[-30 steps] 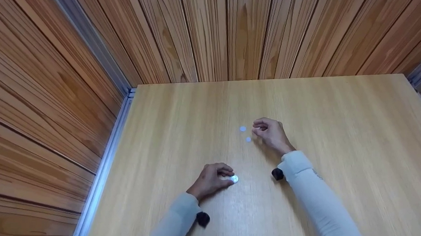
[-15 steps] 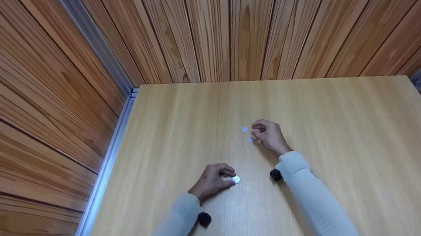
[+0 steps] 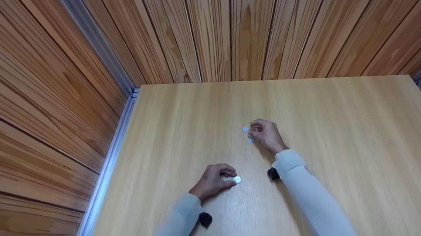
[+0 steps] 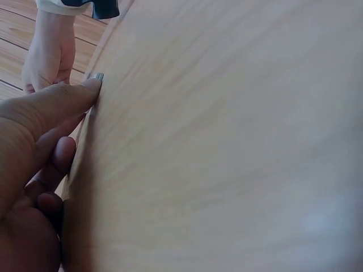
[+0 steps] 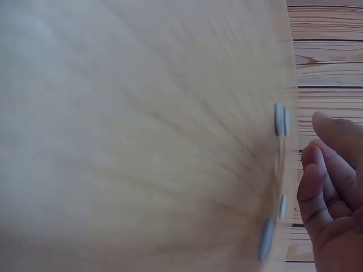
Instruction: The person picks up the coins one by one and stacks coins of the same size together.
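On the light wooden table (image 3: 326, 124) my left hand (image 3: 213, 179) rests with its fingers curled, thumb and forefinger pinching a small silvery coin stack (image 3: 237, 179). In the left wrist view the thumb tip presses the coin's (image 4: 96, 76) edge. My right hand (image 3: 266, 133) is farther out with loosely curled fingers (image 5: 326, 181) and holds nothing that I can see. Two flat coins (image 3: 245, 129) (image 3: 251, 140) lie just left of its fingertips. In the right wrist view several coins (image 5: 281, 119) (image 5: 265, 238) lie flat beside the fingers.
Wooden plank walls (image 3: 208, 29) enclose the table at the back and on both sides. A metal rail (image 3: 103, 173) runs along the left edge. Black wrist cameras (image 3: 205, 219) (image 3: 272, 173) sit on both light sleeves.
My right hand has crept a little to the left, closer to the two coins. My left hand has stayed on its coin stack.
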The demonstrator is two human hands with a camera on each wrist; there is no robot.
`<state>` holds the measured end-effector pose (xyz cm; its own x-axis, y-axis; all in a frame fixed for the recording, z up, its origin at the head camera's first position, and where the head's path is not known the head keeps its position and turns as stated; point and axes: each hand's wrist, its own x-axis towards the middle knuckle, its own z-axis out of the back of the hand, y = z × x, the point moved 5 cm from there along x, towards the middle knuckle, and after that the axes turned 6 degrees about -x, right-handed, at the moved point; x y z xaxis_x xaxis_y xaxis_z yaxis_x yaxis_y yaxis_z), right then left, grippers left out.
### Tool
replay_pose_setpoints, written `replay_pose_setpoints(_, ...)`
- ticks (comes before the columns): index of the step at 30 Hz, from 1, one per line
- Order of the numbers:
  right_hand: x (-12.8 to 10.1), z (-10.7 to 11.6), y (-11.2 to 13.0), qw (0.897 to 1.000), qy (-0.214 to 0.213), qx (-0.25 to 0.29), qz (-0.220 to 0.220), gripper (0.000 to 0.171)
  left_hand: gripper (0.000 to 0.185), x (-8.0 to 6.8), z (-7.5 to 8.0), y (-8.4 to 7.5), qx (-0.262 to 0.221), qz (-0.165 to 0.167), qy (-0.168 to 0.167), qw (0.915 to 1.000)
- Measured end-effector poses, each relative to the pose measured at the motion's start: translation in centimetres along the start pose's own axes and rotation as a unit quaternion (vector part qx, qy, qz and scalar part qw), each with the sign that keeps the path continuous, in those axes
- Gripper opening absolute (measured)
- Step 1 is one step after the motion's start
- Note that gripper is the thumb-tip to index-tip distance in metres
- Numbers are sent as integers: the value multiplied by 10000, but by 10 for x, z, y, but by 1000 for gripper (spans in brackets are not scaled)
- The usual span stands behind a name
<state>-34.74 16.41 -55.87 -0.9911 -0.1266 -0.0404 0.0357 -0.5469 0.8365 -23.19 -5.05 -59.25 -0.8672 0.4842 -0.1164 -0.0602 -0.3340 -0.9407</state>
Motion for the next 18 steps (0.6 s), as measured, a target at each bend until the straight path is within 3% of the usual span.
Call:
replay_pose_setpoints(7, 5, -4, 0, 9999, 41, 121, 21, 34, 28, -1, -1, 0, -26, 47, 12, 10000)
replay_pose_setpoints(14, 9, -9, -2, 9998, 77, 132, -105, 36, 27, -1, 0, -2, 82, -249, -75, 9996)
replay_pose_setpoints(18, 12, -10, -3, 9997, 131, 77, -197, 36, 27, 1, 0, -2, 95, -225, -47, 9997)
